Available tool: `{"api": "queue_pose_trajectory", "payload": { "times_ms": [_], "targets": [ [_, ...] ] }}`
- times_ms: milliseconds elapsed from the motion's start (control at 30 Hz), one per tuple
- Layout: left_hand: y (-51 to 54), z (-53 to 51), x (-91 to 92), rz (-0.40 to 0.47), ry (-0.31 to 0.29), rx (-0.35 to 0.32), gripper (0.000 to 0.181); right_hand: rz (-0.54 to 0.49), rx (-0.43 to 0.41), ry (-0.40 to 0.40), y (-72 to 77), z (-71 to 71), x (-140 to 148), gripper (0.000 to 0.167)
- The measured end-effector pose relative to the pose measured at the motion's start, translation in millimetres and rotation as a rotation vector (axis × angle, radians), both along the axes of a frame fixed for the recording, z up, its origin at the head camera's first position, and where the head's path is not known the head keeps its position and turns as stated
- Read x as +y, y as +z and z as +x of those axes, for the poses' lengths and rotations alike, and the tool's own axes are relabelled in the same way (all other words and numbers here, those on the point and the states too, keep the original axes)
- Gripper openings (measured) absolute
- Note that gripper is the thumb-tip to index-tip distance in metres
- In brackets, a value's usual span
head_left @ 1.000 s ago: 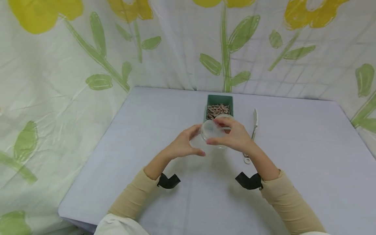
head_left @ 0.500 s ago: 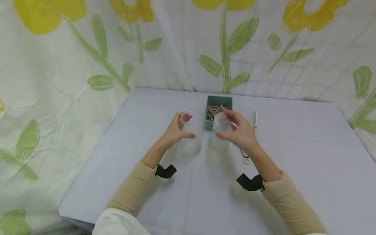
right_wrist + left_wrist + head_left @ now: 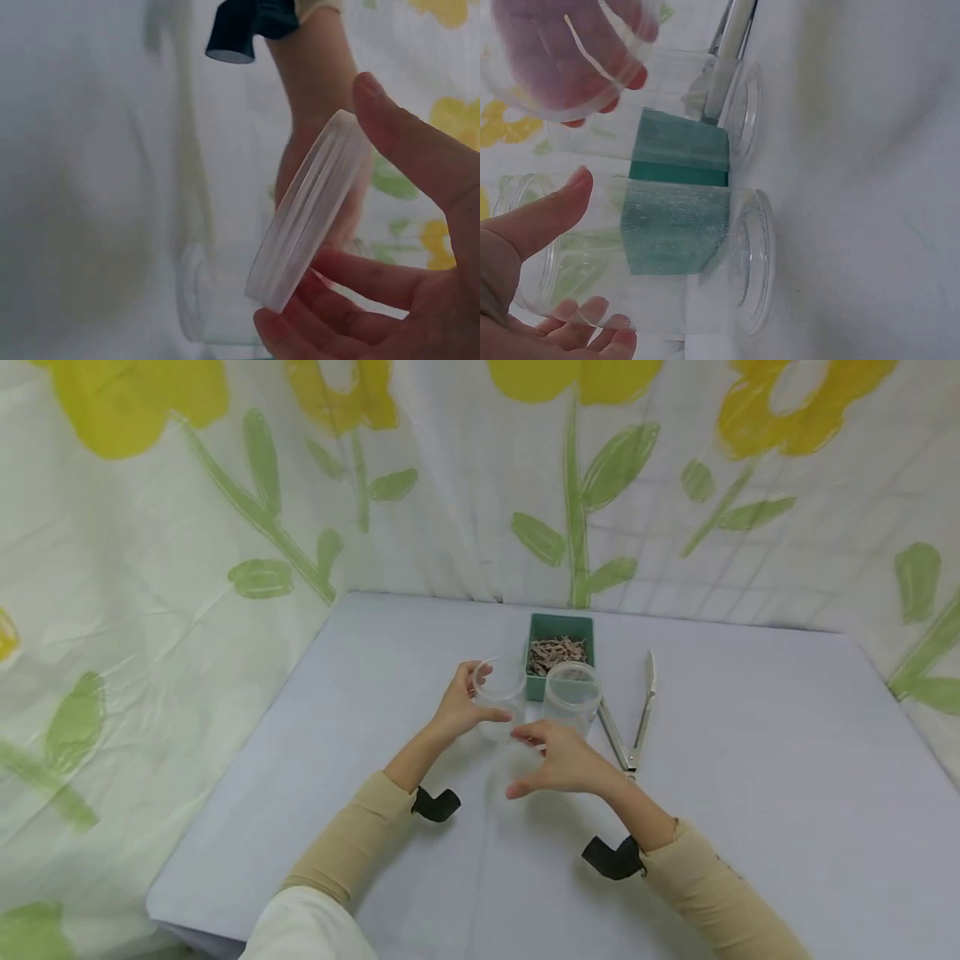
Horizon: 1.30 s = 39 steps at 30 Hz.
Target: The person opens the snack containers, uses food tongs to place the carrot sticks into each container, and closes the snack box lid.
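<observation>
In the head view my left hand [image 3: 459,706] holds a clear, lidless plastic jar [image 3: 501,687] upright. The thumb lies on one side and the curled fingers on the other; its base [image 3: 754,262] appears to stand on the table in the left wrist view. My right hand [image 3: 566,762], lower and nearer the body, pinches a clear ridged round lid [image 3: 304,217] by its rim. That lid is tilted and apart from both jars, and is barely visible from the head. A second clear jar [image 3: 573,689] stands just right of the first, beyond my right hand.
Behind the jars, a green box [image 3: 562,627] holds a heap of brown, dry-looking strips [image 3: 557,653]. Metal tongs [image 3: 639,739] lie spread to the right of the second jar. A flowered curtain [image 3: 457,527] hangs at the table's [image 3: 750,760] far edge.
The hands have parted from where they met. My left hand took the jar left, then slightly back right. My right hand carried the lid right, then toward the body and left.
</observation>
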<state>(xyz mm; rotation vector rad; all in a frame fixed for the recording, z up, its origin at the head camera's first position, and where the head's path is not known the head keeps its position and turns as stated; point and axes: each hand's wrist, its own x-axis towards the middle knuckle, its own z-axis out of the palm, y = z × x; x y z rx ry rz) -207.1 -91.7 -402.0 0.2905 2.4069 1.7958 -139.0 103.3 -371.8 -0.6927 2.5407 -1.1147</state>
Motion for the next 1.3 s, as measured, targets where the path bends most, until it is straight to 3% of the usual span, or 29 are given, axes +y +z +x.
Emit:
{"api": "queue_pose_trajectory", "payload": {
  "times_ms": [167,333,600,1033,1167,1300],
  "targets": [
    [-0.8,-1.6,2.6,-0.029,0.017,-0.004,0.082,0.135,0.017,0.011,-15.8,6.9,-18,0.074],
    [-0.4,-4.1,0.2,-0.042,0.007,0.0,0.083,0.193,0.071,0.043,-26.2,8.2,-34,0.07],
    [1.2,-6.8,-2.3,-0.093,0.004,-0.011,0.087,0.291,0.022,0.058,-31.5,5.6,-52,0.084],
    [1.4,-4.6,-2.0,-0.144,0.016,0.005,0.088,0.327,0.182,0.089,-33.5,4.4,-58,0.084],
    [0.3,-4.8,-1.2,-0.157,0.031,0.014,0.088,0.35,0.196,0.091,-36.8,3.1,-59,0.082],
    [-0.7,-4.7,1.9,-0.173,0.032,0.022,0.088,0.444,0.174,0.083,-41.1,3.7,-58,0.082]
  ]
}}
